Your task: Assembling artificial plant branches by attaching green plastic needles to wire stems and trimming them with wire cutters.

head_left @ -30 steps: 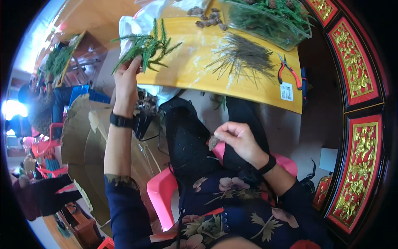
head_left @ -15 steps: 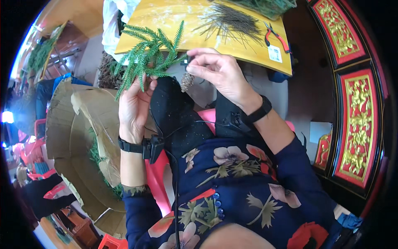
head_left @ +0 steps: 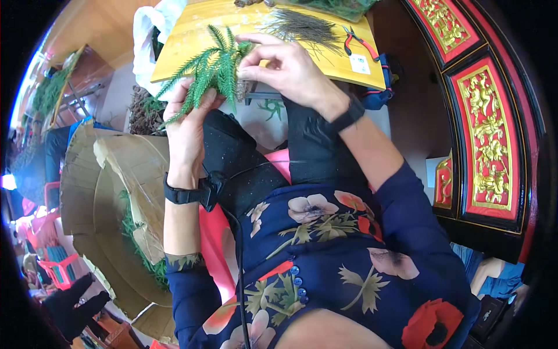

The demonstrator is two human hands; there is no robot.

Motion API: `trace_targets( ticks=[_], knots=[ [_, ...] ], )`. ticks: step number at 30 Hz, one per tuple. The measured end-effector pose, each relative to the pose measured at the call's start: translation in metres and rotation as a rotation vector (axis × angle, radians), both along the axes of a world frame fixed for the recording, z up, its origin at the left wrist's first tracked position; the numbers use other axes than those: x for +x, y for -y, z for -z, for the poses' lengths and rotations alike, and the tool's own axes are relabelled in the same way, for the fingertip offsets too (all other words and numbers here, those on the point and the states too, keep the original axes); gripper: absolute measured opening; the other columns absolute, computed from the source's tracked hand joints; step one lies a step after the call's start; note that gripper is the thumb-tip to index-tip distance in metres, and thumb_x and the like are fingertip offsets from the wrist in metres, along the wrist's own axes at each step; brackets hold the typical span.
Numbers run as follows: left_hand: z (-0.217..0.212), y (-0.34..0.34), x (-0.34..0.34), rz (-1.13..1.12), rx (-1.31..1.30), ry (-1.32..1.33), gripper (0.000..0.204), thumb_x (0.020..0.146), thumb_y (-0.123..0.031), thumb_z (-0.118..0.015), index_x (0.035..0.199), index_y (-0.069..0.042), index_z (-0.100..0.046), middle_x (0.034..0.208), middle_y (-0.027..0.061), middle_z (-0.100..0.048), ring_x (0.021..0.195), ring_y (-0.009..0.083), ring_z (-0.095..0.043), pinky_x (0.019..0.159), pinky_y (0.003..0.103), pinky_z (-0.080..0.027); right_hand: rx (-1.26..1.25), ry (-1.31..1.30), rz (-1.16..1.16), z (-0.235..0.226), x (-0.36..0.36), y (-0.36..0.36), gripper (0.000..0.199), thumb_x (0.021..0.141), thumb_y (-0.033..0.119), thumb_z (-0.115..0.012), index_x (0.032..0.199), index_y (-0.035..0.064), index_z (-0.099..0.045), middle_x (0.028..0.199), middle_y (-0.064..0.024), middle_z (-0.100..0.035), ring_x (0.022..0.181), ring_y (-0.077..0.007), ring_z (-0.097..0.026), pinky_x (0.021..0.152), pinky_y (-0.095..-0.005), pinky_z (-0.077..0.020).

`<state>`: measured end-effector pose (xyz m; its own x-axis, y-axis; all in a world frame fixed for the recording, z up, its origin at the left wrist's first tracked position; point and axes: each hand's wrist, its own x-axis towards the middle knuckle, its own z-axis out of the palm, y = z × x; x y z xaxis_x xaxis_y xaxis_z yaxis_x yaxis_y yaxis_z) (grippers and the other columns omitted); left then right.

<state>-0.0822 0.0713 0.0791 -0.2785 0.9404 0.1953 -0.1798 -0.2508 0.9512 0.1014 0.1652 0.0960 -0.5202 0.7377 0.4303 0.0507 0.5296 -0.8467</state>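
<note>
My left hand is closed round the lower part of a green artificial pine sprig, whose needled branches fan out over the fingers. Just to the right, my right hand pinches at the sprig's edge with thumb and forefinger. A small brown pine cone hangs below those fingertips, partly covered by the sprig and the hand. What joins cone and fingers is hidden. Both hands are held above my lap, at the near edge of a yellow wooden table.
Dark thin wire stems and red-handled pliers lie on the table. A white plastic bag hangs at its left corner. Below it are piled brown cones. An open cardboard box with greenery stands left; a carved red-and-gold panel stands right.
My right hand has moved left and up with the pine cone, up against the sprig. The sprig is turned more upright. The head view has shifted a little.
</note>
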Motion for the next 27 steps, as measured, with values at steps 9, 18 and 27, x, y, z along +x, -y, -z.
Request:
trace_targets(
  ticks=[9,18,27],
  knots=[
    [0.013,-0.019,-0.040,0.010,-0.158,0.421,0.025,0.087,-0.007,-0.060,0.112,-0.003,-0.056,0.101,0.0061,-0.063,0.089,0.0187,-0.062,0.073,0.027,-0.050,-0.189,0.120,-0.275,-0.007,-0.010,-0.062,0.017,0.086,0.017,-0.063,0.093,0.0026,-0.068,0.080,0.0030,-0.063,0.073,-0.0041,-0.056,0.062,-0.0193,-0.0451],
    [0.027,-0.025,-0.064,-0.020,-0.131,0.539,0.029,0.089,-0.011,-0.058,0.117,-0.005,-0.054,0.108,0.0058,-0.062,0.091,0.0199,-0.063,0.071,0.027,-0.049,-0.525,0.155,0.052,-0.024,-0.049,-0.125,0.018,0.088,0.015,-0.061,0.084,-0.0010,-0.068,0.074,-0.0066,-0.066,0.063,-0.0121,-0.063,0.054,-0.0231,-0.0496],
    [0.022,-0.023,-0.049,-0.107,-0.103,0.214,0.026,0.088,-0.008,-0.059,0.114,-0.005,-0.060,0.107,0.0065,-0.063,0.091,0.0186,-0.062,0.073,0.025,-0.048,-0.307,0.157,0.242,0.004,-0.033,-0.121,0.018,0.086,0.012,-0.061,0.077,-0.0018,-0.066,0.067,-0.0042,-0.062,0.056,-0.0070,-0.053,0.048,-0.0226,-0.0417]
  ],
)
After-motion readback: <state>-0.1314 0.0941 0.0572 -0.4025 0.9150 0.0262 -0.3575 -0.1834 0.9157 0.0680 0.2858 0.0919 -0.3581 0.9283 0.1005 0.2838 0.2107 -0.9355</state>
